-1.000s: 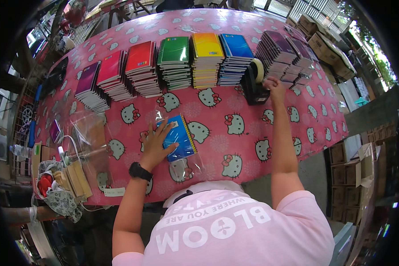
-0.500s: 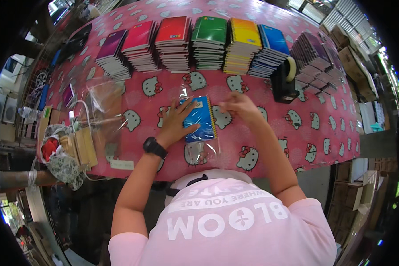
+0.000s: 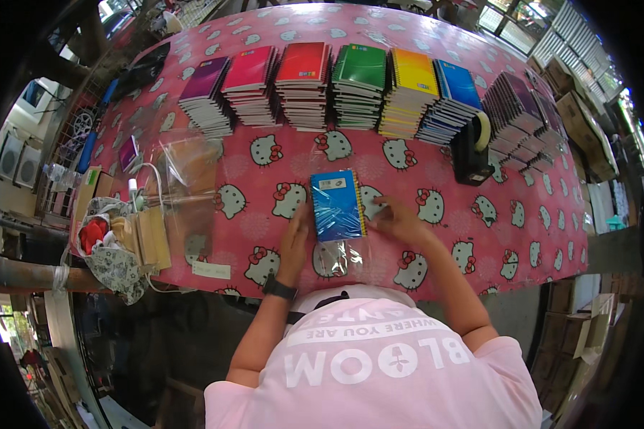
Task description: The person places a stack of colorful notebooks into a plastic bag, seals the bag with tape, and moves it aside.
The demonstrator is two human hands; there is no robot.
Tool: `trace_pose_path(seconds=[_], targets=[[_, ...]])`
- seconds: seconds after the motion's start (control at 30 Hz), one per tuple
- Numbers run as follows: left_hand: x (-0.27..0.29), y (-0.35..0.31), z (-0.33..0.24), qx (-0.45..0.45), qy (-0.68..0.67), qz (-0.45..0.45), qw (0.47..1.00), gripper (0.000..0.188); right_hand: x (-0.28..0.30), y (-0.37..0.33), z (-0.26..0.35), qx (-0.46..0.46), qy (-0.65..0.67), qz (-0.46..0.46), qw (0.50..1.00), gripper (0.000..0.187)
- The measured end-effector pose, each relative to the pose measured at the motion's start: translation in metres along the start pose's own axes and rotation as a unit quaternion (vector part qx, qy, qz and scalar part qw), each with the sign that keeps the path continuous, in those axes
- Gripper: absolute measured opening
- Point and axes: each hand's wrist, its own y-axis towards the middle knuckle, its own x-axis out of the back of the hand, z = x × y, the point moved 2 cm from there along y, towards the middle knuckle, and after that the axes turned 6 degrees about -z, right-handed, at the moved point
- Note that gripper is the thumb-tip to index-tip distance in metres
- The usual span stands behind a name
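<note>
A blue spiral notebook [image 3: 336,214] lies in a clear plastic sleeve, a pale label near its top and yellow coils down its right side. Below it, the loose end of the plastic sleeve [image 3: 345,259] spreads on the tablecloth. My left hand [image 3: 295,239] rests along the notebook's left edge, fingers stretched out together and holding nothing. At the other side, near the coils, is my right hand [image 3: 401,220], its fingers bent but apart, with nothing visible in them.
Notebook stacks in several colours, including a green stack [image 3: 359,68], line the far side of the pink table [image 3: 265,214]. A black tape dispenser [image 3: 471,154] stands by the blue stack. Clear plastic bags [image 3: 186,179] and a cloth bundle [image 3: 111,247] lie left.
My left hand has slid off the notebook's cover to its left edge. My right hand has come down beside the coils. The view has shifted, so everything sits lower and further right.
</note>
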Motion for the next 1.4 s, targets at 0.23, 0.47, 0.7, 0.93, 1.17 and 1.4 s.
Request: trace_pose_path(seconds=[0.23, 0.47, 0.7, 0.93, 1.17, 1.4], targets=[[0.010, -0.016, -0.049, -0.034, 0.152, 0.044, 0.987, 0.072, 0.001, -0.034, 0.038, 0.154, 0.056, -0.016, 0.986, 0.065], [-0.016, 0.019, -0.024, 0.005, -0.063, 0.067, 0.996, 0.088, -0.026, 0.000, 0.046, 0.169, 0.261, 0.002, 0.950, 0.074], [-0.013, 0.008, -0.022, 0.048, -0.087, 0.087, 0.991, 0.088, -0.030, -0.001, 0.036, 0.205, 0.205, -0.029, 0.957, 0.080], [0.002, -0.017, -0.049, -0.197, 0.164, -0.044, 0.966, 0.071, 0.005, -0.032, 0.051, 0.356, -0.069, -0.119, 0.924, 0.056], [-0.002, -0.027, -0.058, -0.278, 0.305, 0.031, 0.910, 0.055, 0.000, -0.031, 0.075, 0.415, -0.169, -0.022, 0.894, 0.054], [0.000, -0.002, -0.076, -0.263, 0.331, 0.135, 0.896, 0.067, -0.004, -0.019, 0.080, 0.404, -0.178, 0.040, 0.896, 0.058]])
